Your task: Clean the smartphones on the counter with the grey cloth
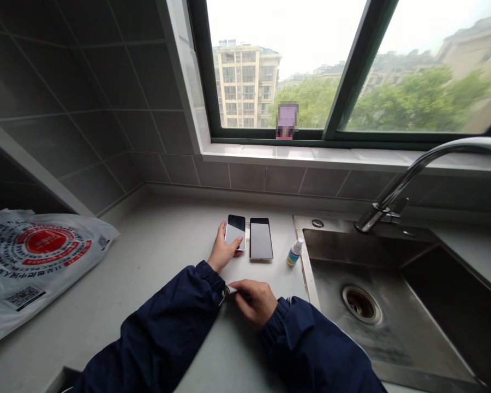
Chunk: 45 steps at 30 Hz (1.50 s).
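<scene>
My left hand (224, 250) is wrapped round a smartphone (235, 226) with a dark, glossy screen, its thumb lying across the lower right of the glass. Just right of it a second smartphone (261, 239), with a pale grey screen and black top, lies flat on the counter. My right hand (257, 299) is closed in a pinch at the navy left sleeve cuff (213, 278), on a pale strip at the cuff's edge; whether that strip belongs to the sleeve is hard to tell. A small spray bottle (294, 252) with a white cap stands upright right of the phones.
A steel sink (315, 273) with a drain and a curved tap (396, 188) borders the right side. On the left lies a printed white plastic bag (36, 256). The pale counter (147, 234) runs back to a tiled wall and window sill (311, 155).
</scene>
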Each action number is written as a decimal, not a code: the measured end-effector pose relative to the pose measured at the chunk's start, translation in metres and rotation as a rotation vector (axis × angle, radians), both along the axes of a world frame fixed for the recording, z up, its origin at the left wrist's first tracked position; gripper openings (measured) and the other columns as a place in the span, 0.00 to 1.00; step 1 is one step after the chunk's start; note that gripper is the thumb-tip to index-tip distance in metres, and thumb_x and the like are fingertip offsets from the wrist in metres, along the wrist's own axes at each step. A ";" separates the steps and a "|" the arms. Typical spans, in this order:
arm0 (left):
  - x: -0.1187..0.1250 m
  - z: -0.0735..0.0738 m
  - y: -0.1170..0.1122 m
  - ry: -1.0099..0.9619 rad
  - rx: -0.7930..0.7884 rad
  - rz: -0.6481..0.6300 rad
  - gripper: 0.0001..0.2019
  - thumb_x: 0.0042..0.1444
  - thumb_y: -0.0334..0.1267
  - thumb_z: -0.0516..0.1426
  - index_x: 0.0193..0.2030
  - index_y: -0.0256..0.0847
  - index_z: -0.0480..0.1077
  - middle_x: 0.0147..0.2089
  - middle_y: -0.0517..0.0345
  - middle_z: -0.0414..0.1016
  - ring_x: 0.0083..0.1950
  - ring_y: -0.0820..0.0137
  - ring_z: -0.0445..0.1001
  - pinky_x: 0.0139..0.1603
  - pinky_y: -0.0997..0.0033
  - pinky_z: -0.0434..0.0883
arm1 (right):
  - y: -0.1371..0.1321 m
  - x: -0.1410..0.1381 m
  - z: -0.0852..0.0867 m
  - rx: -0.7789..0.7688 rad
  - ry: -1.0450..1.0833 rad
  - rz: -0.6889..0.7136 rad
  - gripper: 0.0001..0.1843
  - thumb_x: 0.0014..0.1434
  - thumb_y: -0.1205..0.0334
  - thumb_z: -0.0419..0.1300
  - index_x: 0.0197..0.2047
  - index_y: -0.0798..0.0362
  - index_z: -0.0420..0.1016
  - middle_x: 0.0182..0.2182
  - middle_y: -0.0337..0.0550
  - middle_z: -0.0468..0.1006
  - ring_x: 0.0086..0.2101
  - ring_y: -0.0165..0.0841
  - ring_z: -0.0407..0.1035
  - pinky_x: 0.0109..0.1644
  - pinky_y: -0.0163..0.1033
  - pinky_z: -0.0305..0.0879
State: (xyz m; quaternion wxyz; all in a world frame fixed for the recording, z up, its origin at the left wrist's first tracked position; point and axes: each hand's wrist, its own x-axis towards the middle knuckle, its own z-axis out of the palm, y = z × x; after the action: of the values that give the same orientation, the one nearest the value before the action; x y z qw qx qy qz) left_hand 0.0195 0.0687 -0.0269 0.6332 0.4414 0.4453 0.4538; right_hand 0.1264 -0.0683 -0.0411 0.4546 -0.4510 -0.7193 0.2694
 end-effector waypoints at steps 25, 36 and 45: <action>-0.025 0.000 0.003 0.328 0.257 -0.086 0.55 0.36 0.39 0.72 0.70 0.56 0.50 0.70 0.38 0.55 0.20 0.84 0.64 0.18 0.78 0.64 | 0.000 0.000 0.000 -0.026 -0.024 0.008 0.19 0.55 0.71 0.55 0.47 0.50 0.79 0.40 0.43 0.83 0.40 0.34 0.78 0.47 0.36 0.73; -0.023 0.000 0.004 0.322 0.283 -0.032 0.45 0.34 0.38 0.72 0.63 0.46 0.65 0.51 0.47 0.76 0.30 0.69 0.74 0.34 0.68 0.71 | 0.000 0.000 0.003 -0.028 -0.020 0.006 0.17 0.57 0.70 0.55 0.47 0.51 0.79 0.39 0.44 0.83 0.39 0.34 0.78 0.47 0.36 0.73; -0.022 0.014 -0.003 0.394 0.428 0.011 0.30 0.43 0.41 0.68 0.56 0.48 0.69 0.56 0.51 0.69 0.52 0.61 0.72 0.51 0.67 0.70 | 0.000 0.001 0.005 0.010 -0.001 -0.104 0.11 0.60 0.64 0.57 0.44 0.50 0.79 0.37 0.42 0.83 0.37 0.33 0.78 0.44 0.34 0.73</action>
State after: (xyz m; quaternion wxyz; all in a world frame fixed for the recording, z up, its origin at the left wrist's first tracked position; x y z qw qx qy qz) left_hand -0.0027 0.0656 -0.0124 0.4244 0.6421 0.4564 0.4464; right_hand 0.1273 -0.0681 -0.0365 0.4697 -0.4856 -0.6965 0.2417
